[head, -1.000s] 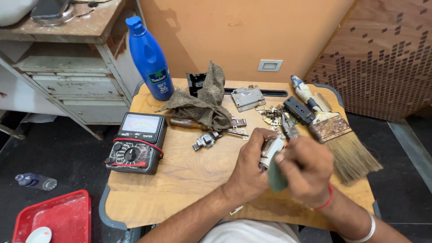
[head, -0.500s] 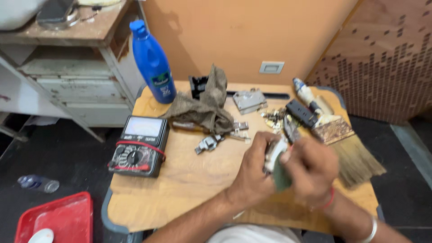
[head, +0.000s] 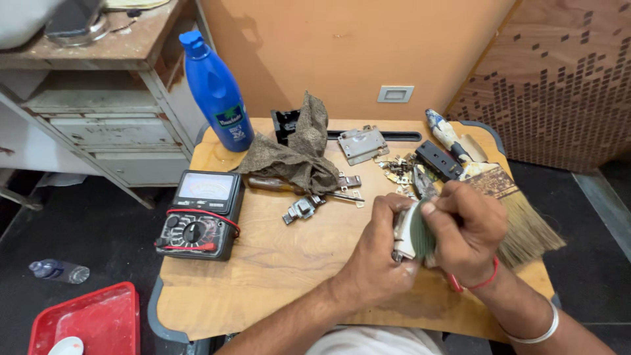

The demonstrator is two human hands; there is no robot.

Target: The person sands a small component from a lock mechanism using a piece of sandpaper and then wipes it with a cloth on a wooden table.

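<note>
both hands meet over the right front part of the wooden counter (head: 276, 256). the left hand (head: 374, 260) is curled around a small white part with a metal edge (head: 402, 233), holding it upright just above the counter top. the right hand (head: 468, 230) is closed over a green scouring pad (head: 420, 230) and presses it flat against the white part, thumb on top. the pad and the part are touching; most of the part is hidden by the fingers, so its exact shape cannot be told.

just behind the hands lies a heap of small brass and steel fittings (head: 397, 172), with a black rectangular block (head: 439, 160) beside it. a wide paint brush (head: 506, 197) with a paint-spattered handle lies along the right edge, its bristles passing under the right wrist. a silver metal plate (head: 362, 143) rests near the back edge. a crumpled brown cloth (head: 299, 154) sits in the middle, partly covering a black holder and a wooden-handled tool (head: 266, 184). a small metal hinge (head: 302, 208) lies in front of the cloth. at the left are a black analogue multimeter (head: 200, 213) with a red lead and, behind it, a tall blue bottle (head: 215, 92) standing upright. on the floor at the left are a red tray (head: 92, 322) and a small clear bottle (head: 59, 271) lying on its side.
</note>
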